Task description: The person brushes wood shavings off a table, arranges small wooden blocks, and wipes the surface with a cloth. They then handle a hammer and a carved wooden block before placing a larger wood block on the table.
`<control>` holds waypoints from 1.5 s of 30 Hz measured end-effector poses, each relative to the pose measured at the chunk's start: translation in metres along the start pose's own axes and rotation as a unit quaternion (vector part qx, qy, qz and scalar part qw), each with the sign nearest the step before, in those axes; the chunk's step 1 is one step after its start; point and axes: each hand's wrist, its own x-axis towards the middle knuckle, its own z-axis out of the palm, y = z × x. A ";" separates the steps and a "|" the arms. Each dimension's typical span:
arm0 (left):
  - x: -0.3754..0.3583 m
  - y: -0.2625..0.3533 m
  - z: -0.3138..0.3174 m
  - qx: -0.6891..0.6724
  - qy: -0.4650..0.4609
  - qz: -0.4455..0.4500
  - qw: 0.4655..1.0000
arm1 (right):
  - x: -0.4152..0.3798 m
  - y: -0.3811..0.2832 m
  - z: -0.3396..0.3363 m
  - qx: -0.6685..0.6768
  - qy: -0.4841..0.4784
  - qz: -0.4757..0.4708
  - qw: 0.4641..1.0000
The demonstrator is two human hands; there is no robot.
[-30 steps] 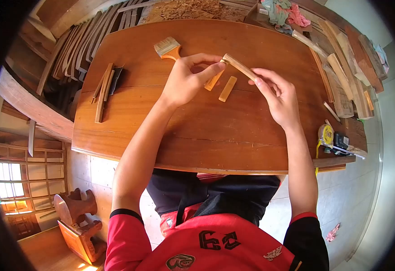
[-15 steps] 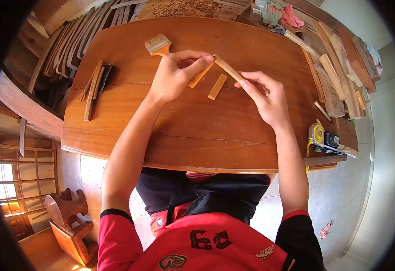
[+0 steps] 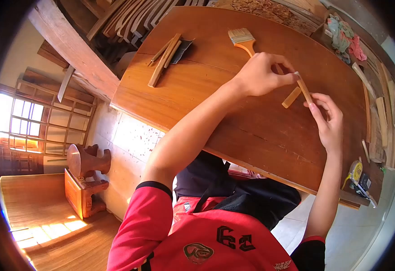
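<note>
A slim wooden strip (image 3: 304,88) is held up slantwise between my two hands, above the table (image 3: 251,131). My left hand (image 3: 269,74) pinches its upper end between thumb and fingers. At the lower end, my right hand (image 3: 327,118) grips it with thumb and fingertips. Just below the strip, a short flat wood piece (image 3: 291,98) lies on the tabletop. Beyond my left hand rests a wide paintbrush (image 3: 243,39) with an orange handle, its end partly hidden by the hand.
Narrow wood sticks (image 3: 165,61) lie with a dark sheet (image 3: 182,50) at the table's left. Toward the right edge are a yellow tape measure (image 3: 356,170) and several wood offcuts (image 3: 381,117). Cloths (image 3: 341,36) sit at the far right. A wooden chair (image 3: 82,194) stands left on the floor.
The head view has swung left, so table and hands appear farther right and tilted. Both hands keep hold of the strip, which slants more steeply. A second loose wood piece is no longer visible.
</note>
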 end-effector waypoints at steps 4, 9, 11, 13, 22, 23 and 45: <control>-0.004 -0.001 -0.005 0.134 -0.037 0.024 0.990 | 0.002 0.010 -0.008 -0.013 0.083 0.023 0.996; -0.007 -0.003 -0.005 0.235 -0.074 -0.003 0.969 | 0.004 0.025 -0.024 -0.147 0.133 0.079 0.977; -0.006 -0.002 -0.003 0.236 -0.077 -0.009 0.969 | 0.004 0.025 -0.024 -0.152 0.134 0.070 0.977; -0.006 -0.003 -0.002 0.241 -0.077 -0.009 0.967 | 0.004 0.028 -0.023 -0.173 0.135 0.048 0.975; -0.007 -0.006 0.002 0.251 -0.071 0.017 0.965 | 0.004 0.033 -0.018 -0.184 0.127 0.040 0.974; -0.007 -0.006 0.002 0.247 -0.076 0.015 0.966 | 0.004 0.037 -0.017 -0.171 0.126 0.024 0.977; -0.082 -0.079 -0.239 0.504 0.125 -0.291 0.804 | 0.005 0.032 -0.011 -0.183 0.119 0.022 0.976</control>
